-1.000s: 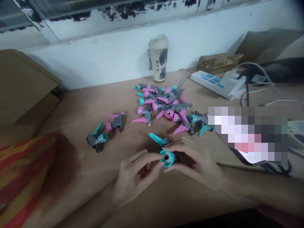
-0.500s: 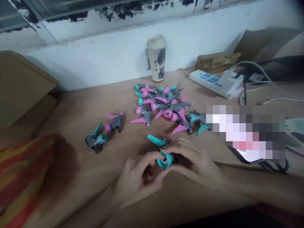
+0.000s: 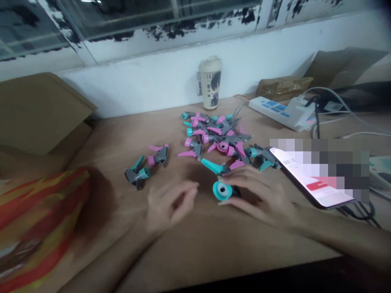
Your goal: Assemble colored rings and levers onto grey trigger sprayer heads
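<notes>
1. The step in hand appears to be handling one teal-and-grey spray head (image 3: 222,185), its open collar (image 3: 217,191) facing the viewer, nearer than the pile of spray heads (image 3: 224,138).
2. The next move seems to call for a steady right grip; the left fingertips must cross a gap to touch the collar.
3. Right hand (image 3: 263,194): holds the spray head, fingers above, thumb below.
4. Left hand (image 3: 171,205): apart, narrowly pinched; blur hides whether it holds anything.
</notes>
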`<state>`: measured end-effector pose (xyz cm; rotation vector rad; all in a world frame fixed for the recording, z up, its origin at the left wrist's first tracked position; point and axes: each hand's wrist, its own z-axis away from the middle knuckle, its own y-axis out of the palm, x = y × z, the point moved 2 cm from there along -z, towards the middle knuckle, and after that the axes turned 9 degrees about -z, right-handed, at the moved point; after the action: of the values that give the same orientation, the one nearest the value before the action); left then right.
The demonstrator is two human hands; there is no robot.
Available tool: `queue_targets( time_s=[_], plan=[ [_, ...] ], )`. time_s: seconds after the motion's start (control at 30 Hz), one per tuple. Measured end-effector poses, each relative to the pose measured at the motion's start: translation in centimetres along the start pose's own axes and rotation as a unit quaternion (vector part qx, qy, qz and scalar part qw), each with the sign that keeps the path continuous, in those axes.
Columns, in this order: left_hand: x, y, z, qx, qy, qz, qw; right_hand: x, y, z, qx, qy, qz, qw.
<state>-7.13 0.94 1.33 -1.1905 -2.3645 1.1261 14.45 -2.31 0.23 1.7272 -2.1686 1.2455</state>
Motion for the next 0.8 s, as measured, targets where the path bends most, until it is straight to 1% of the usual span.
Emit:
queue_targets(
  time_s=[0.03, 0.07, 0.1, 0.17, 0.2, 0.23, 0.3, 0.37, 0.5, 0.57, 0.63, 0.7, 0.8],
  plan=[
    [1.2, -0.2, -0.3, 0.001, -0.055, -0.079, 0.995, -0.2, -0.5, -0.5, 0.001, -0.013, 0.042, 0.999],
    [2.4, -0.3, -0.5, 0.009, -0.106, -0.161, 0.981, -0.6, -0.9, -1.0, -0.002, -0.026, 0.090, 0.996],
    [3.6, -0.5, -0.8, 0.044, -0.151, -0.237, 0.959, -1.2, -1.4, -1.6, -0.011, -0.038, 0.142, 0.989],
    [5.3, -0.8, -1.2, 0.132, -0.220, -0.355, 0.899, -3.0, -2.0, -2.7, 0.000, -0.033, 0.231, 0.972],
    [5.9, -1.1, -1.3, 0.178, -0.238, -0.384, 0.874, -4.0, -2.1, -3.2, 0.001, -0.025, 0.261, 0.965],
    [6.2, -1.4, -1.3, 0.222, -0.249, -0.396, 0.856, -4.9, -2.2, -3.5, 0.006, -0.019, 0.284, 0.959],
    [6.5, -2.3, -1.2, 0.298, -0.256, -0.383, 0.836, -6.2, -2.1, -3.7, 0.023, 0.001, 0.312, 0.950],
    [6.4, -3.3, -1.2, 0.345, -0.252, -0.360, 0.830, -6.4, -1.7, -3.5, 0.035, 0.018, 0.316, 0.948],
    [6.0, -4.4, -1.3, 0.368, -0.225, -0.356, 0.829, -4.1, -0.4, -2.8, 0.043, 0.012, 0.271, 0.961],
    [5.7, -4.5, -1.5, 0.361, -0.222, -0.353, 0.834, -2.9, 0.4, -2.6, 0.046, 0.004, 0.253, 0.966],
    [5.4, -4.5, -1.7, 0.338, -0.220, -0.346, 0.847, -2.2, 1.1, -2.6, 0.050, -0.002, 0.242, 0.969],
    [5.0, -4.4, -2.0, 0.326, -0.225, -0.335, 0.855, -1.9, 1.7, -2.5, 0.051, -0.012, 0.227, 0.972],
    [4.5, -4.3, -2.3, 0.325, -0.229, -0.295, 0.869, -2.0, 2.4, -2.1, 0.049, -0.021, 0.197, 0.979]
  ],
)
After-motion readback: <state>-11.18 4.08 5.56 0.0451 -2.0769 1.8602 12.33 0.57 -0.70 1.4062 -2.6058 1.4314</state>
